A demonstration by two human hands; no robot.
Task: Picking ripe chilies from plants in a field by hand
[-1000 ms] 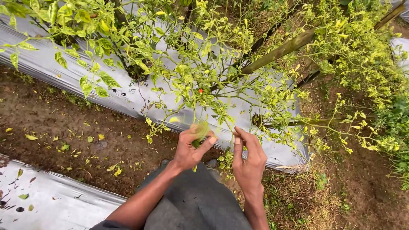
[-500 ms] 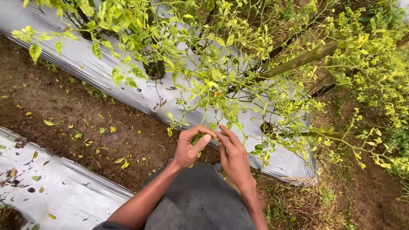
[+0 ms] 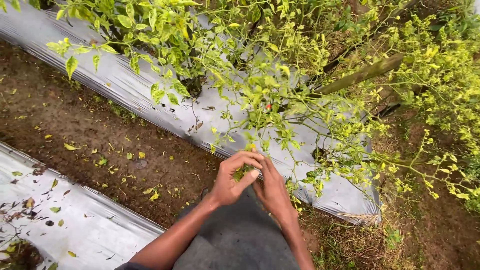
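My left hand [image 3: 234, 179] is curled around a small bunch of green leaves or small fruit [image 3: 243, 173] at the tip of a low branch. My right hand [image 3: 272, 189] presses against it from the right, fingers pointing up at the same bunch, and what it grips is hidden. Both hands sit under a chilli plant [image 3: 260, 75] with yellow-green leaves. One small red chilli [image 3: 268, 106] hangs among the twigs above my hands. My grey-clad knee [image 3: 235, 240] lies below the hands.
Silver plastic mulch [image 3: 125, 85] covers the plant's raised bed, and a second mulched bed [image 3: 65, 225] lies at lower left. A brown soil furrow [image 3: 100, 145] with fallen yellow leaves runs between them. A bamboo stake [image 3: 365, 75] leans through the foliage at right.
My hands have come together: the right hand moved left against the left hand, and the left fingers closed around the green bunch. The view shifted slightly.
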